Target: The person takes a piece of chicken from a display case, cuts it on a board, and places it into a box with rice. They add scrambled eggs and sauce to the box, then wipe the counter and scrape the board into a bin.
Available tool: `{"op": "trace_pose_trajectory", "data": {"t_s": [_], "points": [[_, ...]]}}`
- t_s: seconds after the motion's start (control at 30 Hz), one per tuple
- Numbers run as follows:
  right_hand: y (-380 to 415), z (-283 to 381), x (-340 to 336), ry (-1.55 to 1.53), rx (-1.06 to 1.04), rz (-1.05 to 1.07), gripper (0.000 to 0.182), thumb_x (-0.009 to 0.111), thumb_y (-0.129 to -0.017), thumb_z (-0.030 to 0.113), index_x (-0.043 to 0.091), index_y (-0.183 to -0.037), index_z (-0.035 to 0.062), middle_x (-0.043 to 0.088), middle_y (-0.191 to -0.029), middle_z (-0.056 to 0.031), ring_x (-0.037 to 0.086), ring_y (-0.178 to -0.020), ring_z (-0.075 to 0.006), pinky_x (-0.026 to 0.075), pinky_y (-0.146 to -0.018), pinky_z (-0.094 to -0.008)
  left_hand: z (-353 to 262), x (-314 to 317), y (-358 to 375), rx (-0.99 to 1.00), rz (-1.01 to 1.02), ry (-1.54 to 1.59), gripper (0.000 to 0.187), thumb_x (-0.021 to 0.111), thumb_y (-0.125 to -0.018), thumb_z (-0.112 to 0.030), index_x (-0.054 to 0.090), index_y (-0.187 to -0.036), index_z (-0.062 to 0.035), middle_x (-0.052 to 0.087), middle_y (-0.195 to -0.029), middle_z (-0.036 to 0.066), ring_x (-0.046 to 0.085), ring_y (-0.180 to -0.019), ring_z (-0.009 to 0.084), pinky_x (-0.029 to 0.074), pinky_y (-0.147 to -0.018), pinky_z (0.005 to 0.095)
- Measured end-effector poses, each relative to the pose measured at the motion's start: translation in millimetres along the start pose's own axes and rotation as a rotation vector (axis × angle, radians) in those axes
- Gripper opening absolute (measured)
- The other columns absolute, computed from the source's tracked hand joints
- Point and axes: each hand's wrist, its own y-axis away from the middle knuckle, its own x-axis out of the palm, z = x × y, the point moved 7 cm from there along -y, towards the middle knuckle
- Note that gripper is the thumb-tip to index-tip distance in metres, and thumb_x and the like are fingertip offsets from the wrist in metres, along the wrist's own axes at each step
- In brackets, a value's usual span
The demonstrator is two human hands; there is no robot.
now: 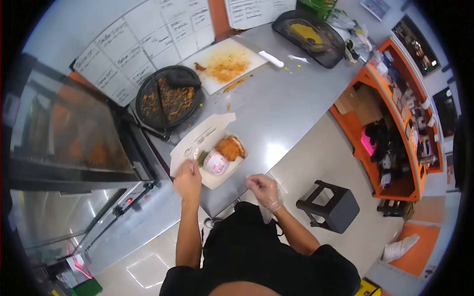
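Note:
An open cardboard takeaway box [211, 183] sits near the counter's front edge, its printed lid [202, 135] raised toward the back. Inside lie a piece of breaded fried chicken [229, 148], a white-and-pink wrapped round bundle [216, 163] and a small green sachet [202, 158]. My left hand [188, 180], bare, reaches to the box's left side with its fingers pinched by the sachet; what is between them is hidden. A clear plastic glove covers my right hand [264, 191], which hovers just off the box's right corner. Its fingers are curled together, and their contents cannot be made out.
Behind the box are a round black pan [168, 101] with crumbs, a crumb-strewn white cutting board [222, 64] and a white-handled knife [271, 59]. A black tray [308, 42] stands farther right. At left is a glass-fronted cabinet [84, 128]; a dark stool [330, 206] stands right.

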Motion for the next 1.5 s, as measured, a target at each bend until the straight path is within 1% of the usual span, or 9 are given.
{"op": "trace_pose_trajectory", "data": {"t_s": [0.07, 0.27, 0.4, 0.57, 0.93, 1.0, 1.1, 1.3, 1.5], "points": [[3, -33, -31, 0.111, 0.224, 0.000, 0.014, 0.066, -0.086, 0.015, 0.069, -0.094, 0.0038, 0.069, -0.084, -0.0098, 0.066, -0.074, -0.0164, 0.053, -0.067, -0.0278, -3, -1, 3, 0.019, 0.004, -0.027, 0.018, 0.067, -0.083, -0.026, 0.068, -0.095, -0.0121, 0.066, -0.072, 0.010, 0.064, -0.062, 0.0290, 0.050, -0.055, 0.0414], [28, -16, -155, 0.076, 0.227, -0.435, 0.015, 0.063, -0.088, 0.014, 0.067, -0.091, -0.0001, 0.067, -0.079, -0.0083, 0.064, -0.069, -0.0135, 0.052, -0.065, -0.0270, -31, -46, 12, -0.046, -0.104, 0.362, 0.018, 0.065, -0.087, -0.015, 0.067, -0.090, 0.0025, 0.058, -0.059, 0.008, 0.053, -0.050, 0.0139, 0.043, -0.049, 0.0291], [12, -39, -234, -0.073, 0.365, -0.546, 0.021, 0.055, -0.094, 0.016, 0.065, -0.093, -0.0023, 0.065, -0.076, -0.0055, 0.061, -0.068, -0.0118, 0.050, -0.062, -0.0254, -102, -33, 26, 0.070, 0.086, 0.646, 0.023, 0.054, -0.093, -0.010, 0.061, -0.111, 0.0026, 0.063, -0.077, 0.011, 0.056, -0.064, 0.0154, 0.046, -0.061, 0.0278], [-100, -53, -372, 0.016, 0.114, -0.666, 0.025, 0.049, -0.097, 0.015, 0.055, -0.116, 0.0002, 0.063, -0.090, -0.0072, 0.060, -0.072, -0.0098, 0.048, -0.061, -0.0235, -251, 70, 27, 0.072, 0.425, 0.921, 0.033, 0.053, -0.094, -0.011, 0.052, -0.125, 0.0003, 0.060, -0.117, 0.013, 0.059, -0.104, 0.0204, 0.048, -0.082, 0.0309], [-401, -143, -541, 0.170, 0.064, -0.481, 0.032, 0.052, -0.094, 0.030, 0.059, -0.113, 0.0059, 0.060, -0.083, 0.0009, 0.056, -0.076, -0.0077, 0.046, -0.065, -0.0244, -451, 236, -62, -0.390, 0.651, 1.420, 0.047, 0.053, -0.097, -0.023, 0.041, -0.137, -0.0029, 0.047, -0.137, 0.013, 0.050, -0.120, 0.0248, 0.042, -0.098, 0.0407], [-444, -174, -561, 0.312, 0.184, -0.451, 0.043, 0.047, -0.096, 0.039, 0.056, -0.121, 0.0065, 0.065, -0.098, -0.0069, 0.061, -0.091, -0.0186, 0.048, -0.079, -0.0313, -471, 295, -67, -0.407, 0.781, 1.392, 0.058, 0.052, -0.097, -0.030, 0.031, -0.143, -0.0020, 0.039, -0.144, 0.014, 0.045, -0.126, 0.0275, 0.039, -0.102, 0.0434], [-504, -175, -590, 0.380, 0.276, -0.483, 0.054, 0.041, -0.097, 0.043, 0.050, -0.129, 0.0011, 0.052, -0.130, -0.0221, 0.046, -0.124, -0.0355, 0.034, -0.104, -0.0418, -533, 358, -106, -0.462, 0.775, 1.494, 0.065, 0.051, -0.097, -0.034, 0.023, -0.146, -0.0021, 0.032, -0.148, 0.016, 0.041, -0.130, 0.0283, 0.036, -0.104, 0.0444], [-634, -191, -627, 0.245, -0.038, -0.236, 0.052, 0.030, -0.101, 0.034, 0.036, -0.141, 0.0003, 0.041, -0.141, -0.0224, 0.036, -0.133, -0.0351, 0.026, -0.111, -0.0363, -628, 433, -167, -0.795, 0.518, 1.585, 0.074, 0.050, -0.095, -0.044, 0.019, -0.147, -0.0017, 0.031, -0.147, 0.020, 0.052, -0.119, 0.0342, 0.048, -0.090, 0.0433], [-653, -229, -628, 0.199, -0.075, -0.120, 0.059, 0.030, -0.101, 0.037, 0.028, -0.143, -0.0044, 0.026, -0.149, -0.0236, 0.021, -0.141, -0.0346, 0.015, -0.115, -0.0413, -633, 466, -163, -1.034, 0.220, 1.455, 0.071, 0.043, -0.095, -0.051, 0.026, -0.143, -0.0005, 0.040, -0.140, 0.021, 0.064, -0.071, 0.0254, 0.046, -0.053, 0.0268]]}}
